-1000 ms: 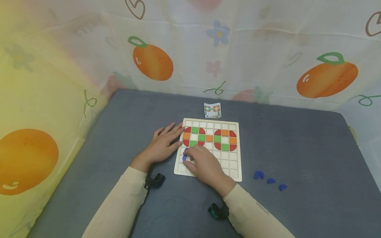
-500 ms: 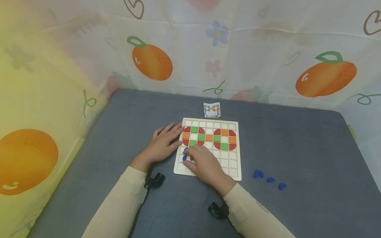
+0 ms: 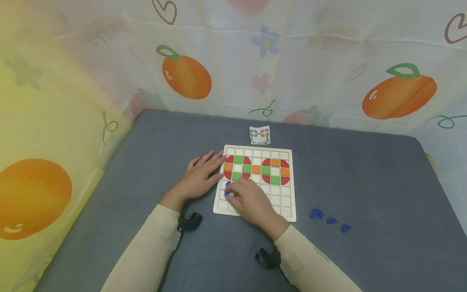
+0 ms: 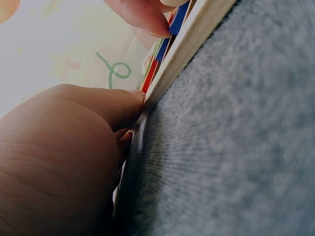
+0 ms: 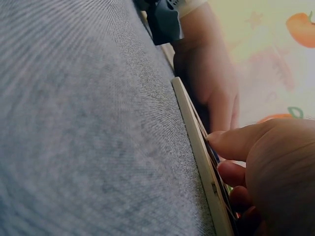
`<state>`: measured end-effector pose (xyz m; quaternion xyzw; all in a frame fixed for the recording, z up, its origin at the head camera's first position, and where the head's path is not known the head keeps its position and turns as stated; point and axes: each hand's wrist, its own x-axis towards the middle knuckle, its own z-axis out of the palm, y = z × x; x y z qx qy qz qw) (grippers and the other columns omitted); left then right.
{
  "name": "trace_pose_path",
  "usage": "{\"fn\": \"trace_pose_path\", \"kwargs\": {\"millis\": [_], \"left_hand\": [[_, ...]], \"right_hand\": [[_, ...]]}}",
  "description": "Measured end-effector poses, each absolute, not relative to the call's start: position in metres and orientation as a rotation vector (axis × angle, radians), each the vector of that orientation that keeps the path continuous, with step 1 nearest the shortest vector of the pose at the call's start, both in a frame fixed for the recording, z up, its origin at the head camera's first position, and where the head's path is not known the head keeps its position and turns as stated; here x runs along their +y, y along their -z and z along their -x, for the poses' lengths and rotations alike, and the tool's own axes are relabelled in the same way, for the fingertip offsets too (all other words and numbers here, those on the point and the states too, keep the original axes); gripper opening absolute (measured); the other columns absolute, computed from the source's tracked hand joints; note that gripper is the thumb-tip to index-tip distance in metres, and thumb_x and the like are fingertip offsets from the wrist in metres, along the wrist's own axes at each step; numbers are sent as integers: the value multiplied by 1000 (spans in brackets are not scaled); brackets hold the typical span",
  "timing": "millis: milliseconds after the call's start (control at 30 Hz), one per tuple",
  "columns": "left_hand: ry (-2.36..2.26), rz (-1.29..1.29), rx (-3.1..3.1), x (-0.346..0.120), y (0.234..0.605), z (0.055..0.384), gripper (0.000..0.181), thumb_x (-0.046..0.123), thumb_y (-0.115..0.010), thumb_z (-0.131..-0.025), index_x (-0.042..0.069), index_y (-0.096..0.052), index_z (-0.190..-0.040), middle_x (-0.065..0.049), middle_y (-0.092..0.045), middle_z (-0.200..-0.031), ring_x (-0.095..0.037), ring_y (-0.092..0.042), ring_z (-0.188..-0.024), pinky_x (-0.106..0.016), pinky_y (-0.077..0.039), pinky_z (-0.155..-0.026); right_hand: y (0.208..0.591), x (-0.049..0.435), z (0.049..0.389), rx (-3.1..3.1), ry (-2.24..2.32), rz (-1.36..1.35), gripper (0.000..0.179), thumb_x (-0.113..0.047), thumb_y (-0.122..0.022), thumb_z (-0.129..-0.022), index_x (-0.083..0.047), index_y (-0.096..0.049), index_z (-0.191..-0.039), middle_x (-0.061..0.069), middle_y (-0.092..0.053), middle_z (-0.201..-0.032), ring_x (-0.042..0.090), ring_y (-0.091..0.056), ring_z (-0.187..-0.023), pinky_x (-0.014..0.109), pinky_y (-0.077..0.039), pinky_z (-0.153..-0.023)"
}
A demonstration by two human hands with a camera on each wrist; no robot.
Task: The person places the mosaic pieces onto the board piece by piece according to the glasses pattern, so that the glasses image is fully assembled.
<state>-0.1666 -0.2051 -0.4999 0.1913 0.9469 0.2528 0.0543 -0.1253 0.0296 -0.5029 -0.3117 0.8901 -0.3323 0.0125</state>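
A square wooden grid board (image 3: 286, 201) lies on the table, holding red, green and orange pieces in two ring-like patterns joined by an orange square. My left hand (image 3: 197, 179) lies with fingers spread at the board's left edge, thumb and fingertips on its rim. My right hand (image 3: 251, 201) is over the board's lower left, thumb and index finger bent around a blue piece (image 4: 179, 18) in the grid. Another blue piece (image 3: 228, 183) shows just beyond the index fingertip. The right palm hides the cells under it.
Several loose blue pieces (image 3: 332, 220) lie on the grey table (image 3: 368, 182) to the right of the board. A small pattern card (image 3: 260, 135) sits behind the board. A printed curtain (image 3: 306, 52) hangs along the back.
My right thumb has shifted slightly toward the index finger, covering more of the lower blue piece. The left hand and the loose pieces have stayed in place.
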Motion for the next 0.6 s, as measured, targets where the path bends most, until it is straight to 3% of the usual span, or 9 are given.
{"fn": "trace_pose_path", "kwargs": {"millis": [400,600], "left_hand": [[-769,-575,2876,-206,499,165,66,37,-61,-112,16,-39,-171,2,-28,-177,-27,-14,-165,-61,-5,-126],[-775,-586,2878,-205,499,166,66,38,-60,-112,16,-39,-171,2,-28,-177,-27,-14,-165,-61,-5,-126]], "right_hand": [[503,29,126,2760,1056,967,17,-21,-79,-102,-15,-80,-118,-4,-64,-96,15,-57,-89,38,-52,-84],[501,34,124,2715,1097,946,30,-21,-80,-101,-13,-76,-130,-5,-64,-98,15,-57,-92,38,-52,-86]]}}
